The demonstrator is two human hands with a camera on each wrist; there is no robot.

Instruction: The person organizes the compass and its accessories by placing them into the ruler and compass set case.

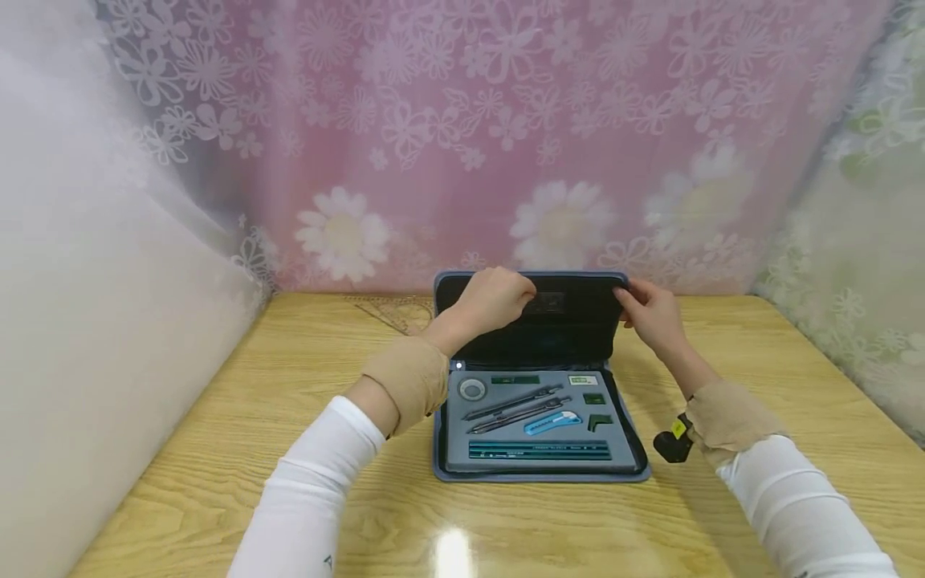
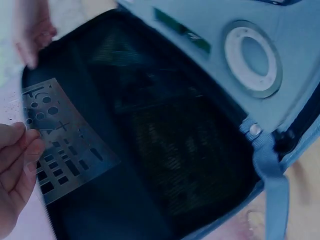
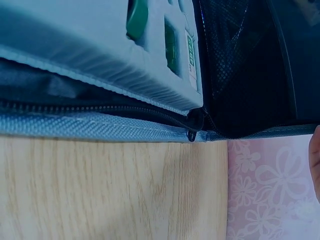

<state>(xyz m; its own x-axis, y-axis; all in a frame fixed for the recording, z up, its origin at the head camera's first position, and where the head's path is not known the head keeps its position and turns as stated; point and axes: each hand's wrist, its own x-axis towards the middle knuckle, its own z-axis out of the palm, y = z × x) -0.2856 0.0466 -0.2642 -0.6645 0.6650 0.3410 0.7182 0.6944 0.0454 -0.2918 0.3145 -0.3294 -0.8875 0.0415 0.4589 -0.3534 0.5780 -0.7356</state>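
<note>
A blue zip case stands open on the table, its black-lined lid [image 1: 578, 337] raised. My left hand [image 1: 497, 295] is at the lid's upper inner side and pinches the edge of a thin metal erasing shield [image 2: 75, 155] with many cutouts. The shield lies against the lining, partly in a pocket. My right hand [image 1: 654, 315] grips the lid's upper right edge, thumb on the inside and fingers behind. In the lower half, a grey foam tray [image 1: 455, 433] holds two compasses [image 1: 516, 409], a light-blue utility knife [image 1: 552, 422], green pencil packs [image 1: 538, 450] and a tape roll [image 1: 462, 389].
Clear set squares [image 1: 393, 311] lie on the wooden table [image 1: 325, 353] behind my left forearm. A blue strap [image 2: 274, 185] with a snap joins lid and base at the left. A floral curtain [image 1: 433, 193] hangs along the table's back edge.
</note>
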